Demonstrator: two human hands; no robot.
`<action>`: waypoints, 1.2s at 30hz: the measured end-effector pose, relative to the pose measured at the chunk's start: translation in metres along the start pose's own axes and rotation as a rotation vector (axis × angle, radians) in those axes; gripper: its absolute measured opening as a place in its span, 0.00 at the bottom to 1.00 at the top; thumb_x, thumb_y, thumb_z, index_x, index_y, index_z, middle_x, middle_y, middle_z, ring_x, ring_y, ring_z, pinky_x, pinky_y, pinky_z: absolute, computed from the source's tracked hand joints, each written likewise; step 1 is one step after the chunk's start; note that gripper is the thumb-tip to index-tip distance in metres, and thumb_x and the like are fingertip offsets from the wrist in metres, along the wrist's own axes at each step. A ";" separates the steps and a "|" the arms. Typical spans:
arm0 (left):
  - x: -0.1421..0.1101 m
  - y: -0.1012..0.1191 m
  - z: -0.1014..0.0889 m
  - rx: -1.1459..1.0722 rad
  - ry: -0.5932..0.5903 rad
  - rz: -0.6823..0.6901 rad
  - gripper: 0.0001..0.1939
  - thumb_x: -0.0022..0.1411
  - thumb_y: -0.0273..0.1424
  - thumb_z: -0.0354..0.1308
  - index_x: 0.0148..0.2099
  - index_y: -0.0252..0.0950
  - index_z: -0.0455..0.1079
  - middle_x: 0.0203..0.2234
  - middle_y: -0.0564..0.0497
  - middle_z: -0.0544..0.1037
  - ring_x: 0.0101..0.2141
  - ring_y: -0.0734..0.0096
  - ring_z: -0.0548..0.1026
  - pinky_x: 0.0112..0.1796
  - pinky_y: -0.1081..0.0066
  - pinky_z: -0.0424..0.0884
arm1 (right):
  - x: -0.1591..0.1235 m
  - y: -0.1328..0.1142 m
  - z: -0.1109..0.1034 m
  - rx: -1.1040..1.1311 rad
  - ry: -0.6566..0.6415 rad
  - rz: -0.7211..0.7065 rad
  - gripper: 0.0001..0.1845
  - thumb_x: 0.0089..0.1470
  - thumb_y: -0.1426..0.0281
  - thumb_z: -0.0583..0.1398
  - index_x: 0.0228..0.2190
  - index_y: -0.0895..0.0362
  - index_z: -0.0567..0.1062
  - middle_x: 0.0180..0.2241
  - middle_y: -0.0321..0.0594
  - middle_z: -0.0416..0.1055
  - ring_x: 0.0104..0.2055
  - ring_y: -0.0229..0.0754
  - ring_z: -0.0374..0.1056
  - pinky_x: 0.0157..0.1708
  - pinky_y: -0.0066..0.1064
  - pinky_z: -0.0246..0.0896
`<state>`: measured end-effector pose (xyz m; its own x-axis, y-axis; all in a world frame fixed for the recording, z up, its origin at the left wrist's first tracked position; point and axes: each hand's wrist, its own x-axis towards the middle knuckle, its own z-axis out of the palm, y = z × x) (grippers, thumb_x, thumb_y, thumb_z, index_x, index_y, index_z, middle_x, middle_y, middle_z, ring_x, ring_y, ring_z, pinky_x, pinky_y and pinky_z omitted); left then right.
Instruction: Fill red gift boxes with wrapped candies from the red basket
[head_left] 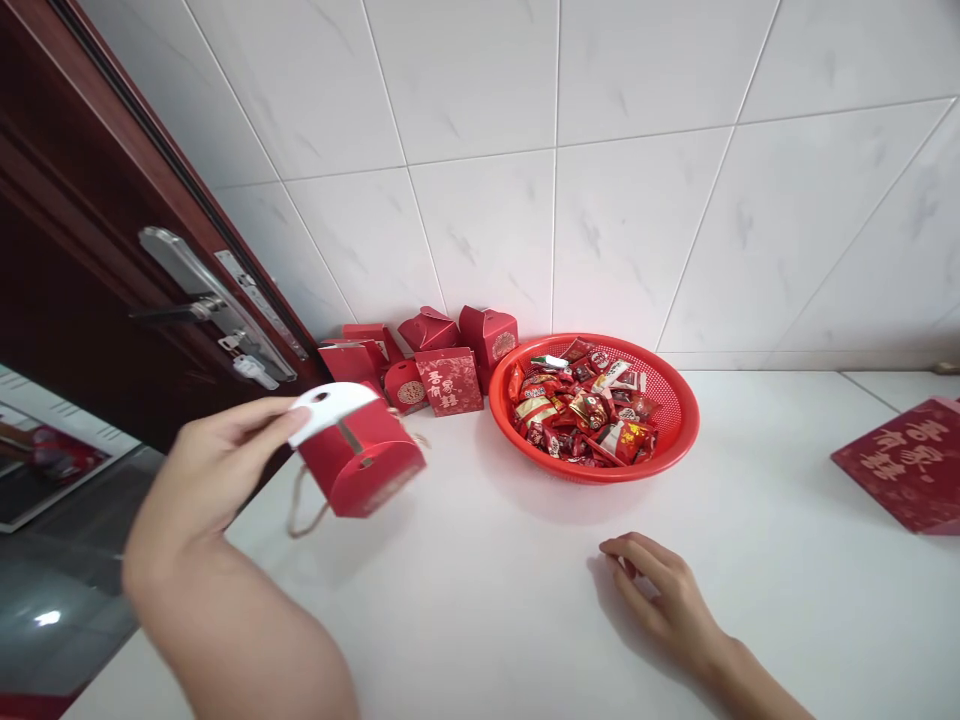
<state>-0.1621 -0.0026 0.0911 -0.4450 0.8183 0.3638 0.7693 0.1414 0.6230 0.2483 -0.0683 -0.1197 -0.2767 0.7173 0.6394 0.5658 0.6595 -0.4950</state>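
Note:
My left hand (225,455) pinches the white inner flap of a small red candy box (375,450) between thumb and fingers. The box is tilted above the left part of the white table, its flap raised and a loop of twine hanging from its side. My right hand (660,600) rests on the table in front of a red plastic basket (682,420), fingers loosely bent and apart, with nothing visible in them. Inside the basket lie many wrapped candies (585,410), mostly red.
Several red candy boxes (450,385) stand against the tiled wall (480,220), left of the basket. Another red box (907,465) with gold lettering is at the table's right edge. On the left, a dark wooden door (90,200) carries a metal handle with keys (247,365).

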 end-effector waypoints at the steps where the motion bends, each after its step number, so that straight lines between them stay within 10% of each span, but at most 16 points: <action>1: -0.007 0.015 0.003 -0.094 -0.101 -0.004 0.16 0.57 0.40 0.61 0.43 0.37 0.79 0.42 0.51 0.86 0.44 0.56 0.81 0.44 0.66 0.78 | 0.000 0.000 0.000 0.003 0.002 0.012 0.10 0.65 0.78 0.53 0.42 0.53 0.72 0.27 0.36 0.72 0.25 0.37 0.68 0.25 0.27 0.65; 13: -0.081 0.105 0.111 -0.376 -1.097 0.880 0.13 0.69 0.23 0.52 0.39 0.38 0.78 0.35 0.51 0.82 0.36 0.71 0.79 0.39 0.74 0.72 | 0.006 -0.002 -0.016 0.059 0.200 0.257 0.08 0.69 0.73 0.54 0.46 0.53 0.72 0.36 0.38 0.78 0.28 0.36 0.71 0.31 0.27 0.70; 22: -0.104 0.111 0.141 -0.220 -1.114 0.966 0.22 0.68 0.19 0.47 0.52 0.39 0.80 0.39 0.49 0.81 0.38 0.69 0.79 0.40 0.72 0.70 | 0.010 -0.020 -0.027 0.099 0.202 0.133 0.19 0.69 0.69 0.54 0.59 0.50 0.68 0.57 0.52 0.68 0.37 0.42 0.71 0.41 0.41 0.73; 36: -0.112 0.117 0.143 0.009 -1.178 0.973 0.19 0.70 0.25 0.46 0.41 0.38 0.80 0.32 0.51 0.76 0.35 0.67 0.75 0.39 0.68 0.66 | 0.011 -0.023 -0.034 0.157 -0.071 0.091 0.27 0.68 0.54 0.55 0.62 0.52 0.69 0.69 0.58 0.52 0.43 0.47 0.69 0.45 0.46 0.72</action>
<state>0.0433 0.0026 0.0241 0.8217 0.5556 -0.1269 0.5432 -0.6962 0.4694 0.2583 -0.0833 -0.0810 -0.2875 0.7859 0.5475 0.4647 0.6143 -0.6377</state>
